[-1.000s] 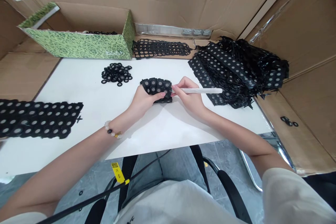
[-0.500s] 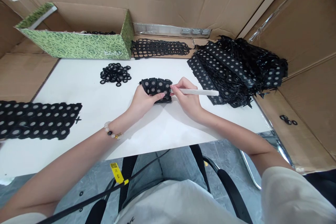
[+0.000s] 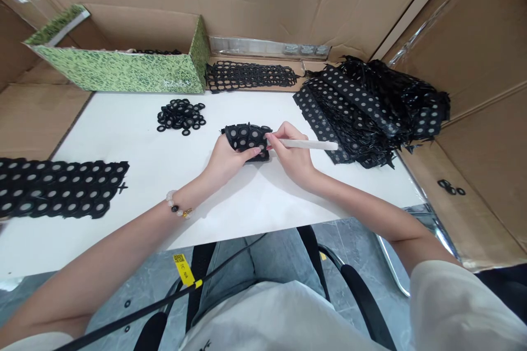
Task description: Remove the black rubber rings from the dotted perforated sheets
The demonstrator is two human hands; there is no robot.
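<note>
Snugly, the left hand cups a black strip beside the right hand.

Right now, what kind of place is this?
It looks like a factory workstation, probably: a big heap of black punched strips, a small pile of loose black rings, and cardboard walls around a white worktable.

**Fig. 1. Clothing and fittings of the wearer**

Off-white short-sleeved top with loose sleeve; grey-blue jeans. Pale beaded bracelet with black bead and gold charm on left wrist. Black cable bears yellow tag.
</note>
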